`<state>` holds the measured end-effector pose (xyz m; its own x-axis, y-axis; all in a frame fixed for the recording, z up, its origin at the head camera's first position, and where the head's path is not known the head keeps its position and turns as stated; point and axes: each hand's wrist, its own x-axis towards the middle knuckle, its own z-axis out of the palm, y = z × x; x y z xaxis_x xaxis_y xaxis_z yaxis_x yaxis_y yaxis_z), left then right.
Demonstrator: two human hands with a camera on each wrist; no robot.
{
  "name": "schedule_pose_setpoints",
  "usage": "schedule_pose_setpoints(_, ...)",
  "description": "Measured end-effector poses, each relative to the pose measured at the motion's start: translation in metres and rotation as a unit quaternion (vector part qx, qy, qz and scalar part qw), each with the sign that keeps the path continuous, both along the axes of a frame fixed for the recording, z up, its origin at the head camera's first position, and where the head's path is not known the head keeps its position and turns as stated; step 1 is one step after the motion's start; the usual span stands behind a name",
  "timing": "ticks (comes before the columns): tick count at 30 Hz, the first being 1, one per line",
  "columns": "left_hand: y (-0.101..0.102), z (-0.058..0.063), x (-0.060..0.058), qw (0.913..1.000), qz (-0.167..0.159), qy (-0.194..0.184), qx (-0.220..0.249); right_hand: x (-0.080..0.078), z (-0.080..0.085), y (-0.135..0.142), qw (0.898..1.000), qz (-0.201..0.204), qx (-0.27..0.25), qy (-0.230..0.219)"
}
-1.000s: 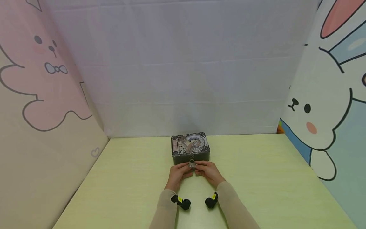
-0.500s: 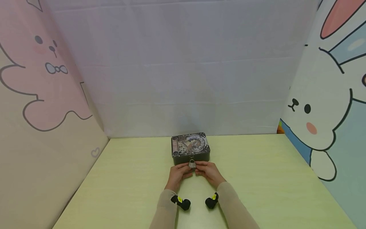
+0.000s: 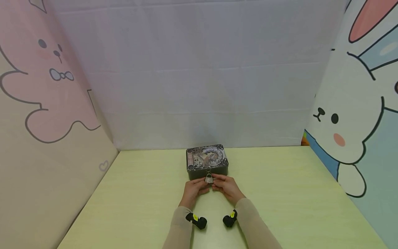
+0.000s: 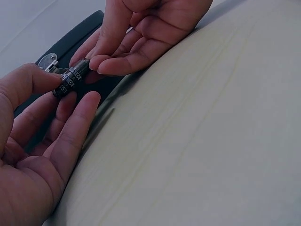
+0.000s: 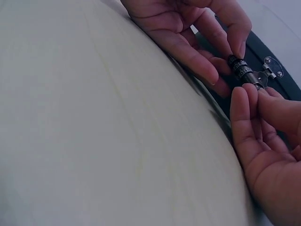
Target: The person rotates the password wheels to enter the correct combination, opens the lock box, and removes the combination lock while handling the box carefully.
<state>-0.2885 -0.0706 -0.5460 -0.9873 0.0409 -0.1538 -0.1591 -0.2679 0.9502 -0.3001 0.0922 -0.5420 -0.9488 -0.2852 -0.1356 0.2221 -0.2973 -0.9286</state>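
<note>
A dark tin box [image 3: 206, 159] with an ornate printed lid sits shut on the table. From the metal hasp [image 5: 270, 70] on its front hangs a small combination padlock [image 3: 209, 178]. Rows of number dials [image 4: 71, 77] show on the padlock in the left wrist view. My left hand [image 3: 192, 192] pinches one end of the padlock between thumb and fingers. On the other side, my right hand [image 3: 228, 188] pinches the opposite end, with its fingertips [image 5: 240, 96] close beside the dials. The fingers hide parts of the padlock.
The pale yellow-green table [image 3: 280, 193] reaches back to a white cloth backdrop [image 3: 202, 76]. Printed side panels stand left and right, one with a rabbit drawing [image 3: 342, 131]. Black camera mounts [image 3: 199, 221] sit on both wrists.
Both hands and the tin box stay in place. The right fingertips and the padlock have shifted only very slightly.
</note>
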Motion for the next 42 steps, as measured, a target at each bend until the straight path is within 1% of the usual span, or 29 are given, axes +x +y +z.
schedule_pose_setpoints(6,0.0001,0.0006,0.0004,1.0000,0.003,-0.002,-0.002,0.0001,0.0009,-0.0006,1.000,-0.010,0.008,0.000)
schedule_pose_setpoints(20,0.0005,0.0001,-0.0002,0.9998,0.011,-0.013,-0.008,-0.0008,0.0020,-0.0009,1.000,-0.004,0.002,-0.002)
schedule_pose_setpoints(29,0.0011,-0.0007,0.0000,0.9998,0.011,-0.011,-0.009,-0.0006,0.0023,-0.0020,1.000,-0.017,0.007,-0.001)
schedule_pose_setpoints(36,0.0015,0.0033,0.0019,0.9998,0.011,-0.012,-0.009,0.0002,0.0026,-0.0018,1.000,-0.021,0.008,0.001)
schedule_pose_setpoints(42,0.0014,0.0021,0.0013,0.9998,0.010,-0.013,-0.007,-0.0004,0.0016,-0.0028,1.000,-0.029,0.005,0.001)
